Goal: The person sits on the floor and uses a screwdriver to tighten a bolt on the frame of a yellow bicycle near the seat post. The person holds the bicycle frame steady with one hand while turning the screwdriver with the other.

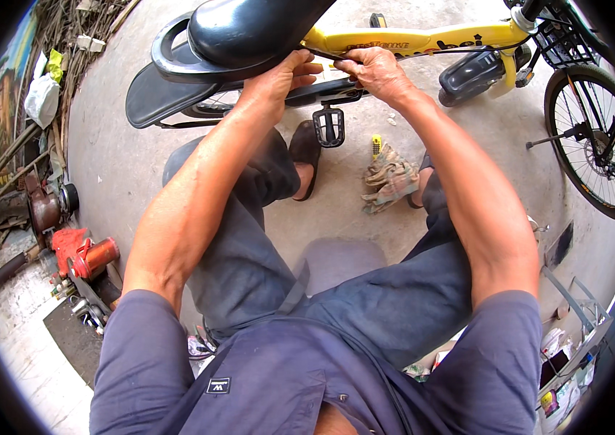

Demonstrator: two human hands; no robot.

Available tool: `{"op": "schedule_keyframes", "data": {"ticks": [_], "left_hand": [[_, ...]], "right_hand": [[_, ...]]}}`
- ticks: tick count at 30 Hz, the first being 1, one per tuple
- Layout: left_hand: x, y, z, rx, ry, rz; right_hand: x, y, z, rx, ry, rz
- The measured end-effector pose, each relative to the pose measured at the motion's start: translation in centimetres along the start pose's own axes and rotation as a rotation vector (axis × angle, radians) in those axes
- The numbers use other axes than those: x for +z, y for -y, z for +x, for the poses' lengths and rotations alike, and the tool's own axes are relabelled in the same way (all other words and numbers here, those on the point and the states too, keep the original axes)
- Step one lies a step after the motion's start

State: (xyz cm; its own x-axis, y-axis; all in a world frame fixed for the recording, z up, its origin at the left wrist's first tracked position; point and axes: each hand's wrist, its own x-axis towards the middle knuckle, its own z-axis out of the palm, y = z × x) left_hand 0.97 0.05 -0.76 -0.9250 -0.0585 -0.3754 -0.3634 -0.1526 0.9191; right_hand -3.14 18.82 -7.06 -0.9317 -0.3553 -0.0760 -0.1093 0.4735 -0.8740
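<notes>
- Head view: the left hand (275, 81) reaches under the black saddle (249, 32), fingers bent; the saddle's edge and the fingers overlap, so I cannot tell whether it grips anything.
- The right hand (381, 72) curls its fingers beside a thin dark cable (328, 56); its fingertips hide the contact, so a firm pinch cannot be confirmed.
- The yellow bike frame (445, 38) lies just beyond both hands, at the top; the saddle is cut off by the upper edge.
- 1 black pedal (329, 127) hangs below, clearly seen.
- Crumpled gloves (391, 177) partly cover 1 shoe (418, 192).
- A pale grey shape (341, 262) between the legs is too blurred to identify.
</notes>
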Motion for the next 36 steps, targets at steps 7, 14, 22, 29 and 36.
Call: {"op": "schedule_keyframes", "data": {"ticks": [7,14,22,29,36], "left_hand": [[0.7,-0.8,-0.2,0.065,-0.021,0.112],[1.2,-1.0,-0.3,0.061,-0.058,0.167],[1.4,-1.0,-0.3,0.031,-0.051,0.173],[1.2,0.1,-0.1,-0.008,-0.051,0.079],[0.3,-0.1,0.2,0.040,-0.001,0.012]], "right_hand": [[-1.1,0.9,-0.3,0.014,0.045,-0.061],[-4.3,2.8,-0.1,-0.146,0.019,-0.445],[-5.2,4.3,-0.7,-0.135,-0.062,-0.460],[-3.2,2.1,-0.6,-0.100,0.044,-0.452],[-1.0,1.5,-0.3,0.044,0.063,-0.201]]}}
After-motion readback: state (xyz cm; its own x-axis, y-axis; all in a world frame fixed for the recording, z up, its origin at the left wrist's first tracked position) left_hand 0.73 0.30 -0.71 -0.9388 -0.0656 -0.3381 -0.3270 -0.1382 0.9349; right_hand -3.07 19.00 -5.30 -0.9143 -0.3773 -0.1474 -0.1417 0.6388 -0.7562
